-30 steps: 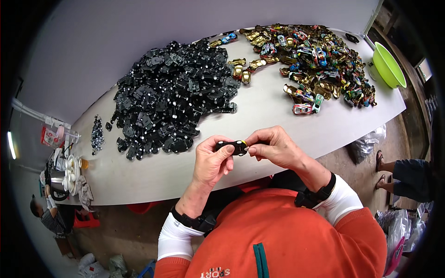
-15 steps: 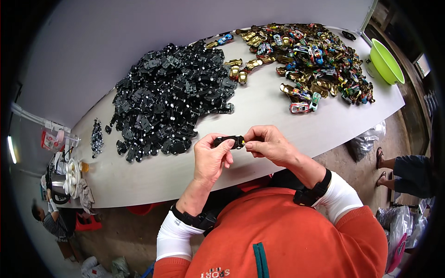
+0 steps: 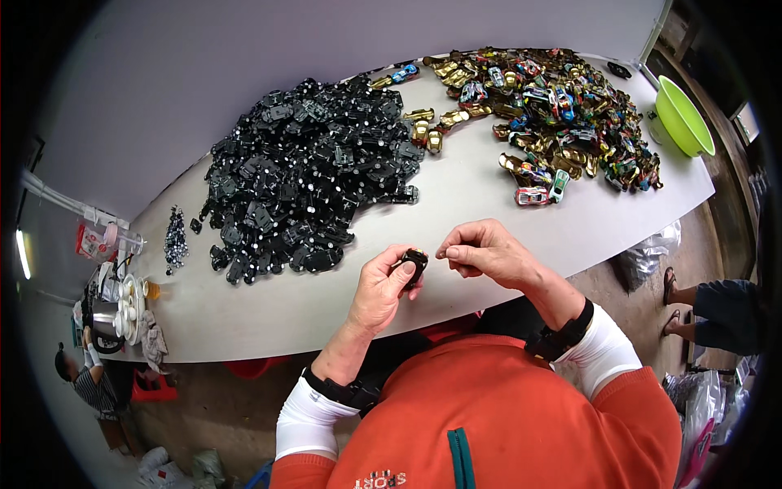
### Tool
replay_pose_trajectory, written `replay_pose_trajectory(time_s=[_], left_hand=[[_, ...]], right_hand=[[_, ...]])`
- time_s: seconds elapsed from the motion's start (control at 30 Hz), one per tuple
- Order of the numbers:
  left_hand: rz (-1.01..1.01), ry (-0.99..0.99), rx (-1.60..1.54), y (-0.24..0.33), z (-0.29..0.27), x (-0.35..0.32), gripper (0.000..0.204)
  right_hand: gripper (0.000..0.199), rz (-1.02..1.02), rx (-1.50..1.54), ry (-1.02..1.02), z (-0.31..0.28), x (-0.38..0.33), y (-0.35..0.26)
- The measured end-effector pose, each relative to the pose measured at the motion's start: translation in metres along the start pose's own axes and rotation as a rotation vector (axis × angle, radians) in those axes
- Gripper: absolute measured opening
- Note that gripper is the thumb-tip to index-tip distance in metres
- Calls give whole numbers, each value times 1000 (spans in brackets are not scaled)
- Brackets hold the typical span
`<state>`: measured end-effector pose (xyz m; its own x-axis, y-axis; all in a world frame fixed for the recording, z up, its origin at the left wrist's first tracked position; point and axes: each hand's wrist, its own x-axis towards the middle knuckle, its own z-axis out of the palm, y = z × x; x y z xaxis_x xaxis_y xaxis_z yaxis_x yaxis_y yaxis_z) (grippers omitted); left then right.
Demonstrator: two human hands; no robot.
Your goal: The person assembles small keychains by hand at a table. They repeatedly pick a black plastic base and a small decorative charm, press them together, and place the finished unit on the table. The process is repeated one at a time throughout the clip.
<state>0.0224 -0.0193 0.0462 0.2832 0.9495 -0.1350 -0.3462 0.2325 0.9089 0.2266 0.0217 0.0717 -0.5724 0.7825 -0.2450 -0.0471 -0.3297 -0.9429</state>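
My left hand [image 3: 379,287] grips a small black toy car base [image 3: 415,262], its long side tipped up and away from me. Just to the right, my right hand [image 3: 489,254] is closed in a pinch, a short gap from the base. Whatever lies between its fingertips is too small to make out. Beyond my left hand rises a big heap of black toy car bases with wheels [image 3: 309,171]. Farther right spreads a pile of shiny gold and coloured toy car bodies [image 3: 562,114].
A small pile of tiny silvery parts [image 3: 175,240] lies left of the black heap. A green bowl [image 3: 684,116] stands at the table's [image 3: 468,191] right end. Cups on a tray [image 3: 129,310] are at far left. Other people are at the left and right edges.
My right hand has drawn off the car base, leaving a gap. My left hand has turned the base from lying sideways to pointing up, and moved slightly right.
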Motion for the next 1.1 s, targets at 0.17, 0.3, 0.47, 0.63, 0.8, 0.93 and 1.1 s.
replay_pose_trajectory(time_s=[0.17,0.3,0.47,0.63,0.8,0.93,1.1], left_hand=[[-185,-64,79,2,-2,-5,18],[-133,-130,173,3,-1,-3,16],[-13,-155,370,4,2,-1,13],[119,-81,592,-2,7,-2,13],[-182,5,251,-1,9,-1,14],[-241,-20,158,-1,5,-1,15],[-239,-5,182,-8,10,-5,15]], right_hand=[[13,44,72,-121,1,0,4],[11,60,39,-141,1,-3,5],[6,41,-79,-107,4,-3,8],[7,-289,-468,53,12,0,25],[11,24,-60,-16,5,1,23],[13,68,65,-58,-1,1,28],[12,-219,-640,83,10,-1,31]])
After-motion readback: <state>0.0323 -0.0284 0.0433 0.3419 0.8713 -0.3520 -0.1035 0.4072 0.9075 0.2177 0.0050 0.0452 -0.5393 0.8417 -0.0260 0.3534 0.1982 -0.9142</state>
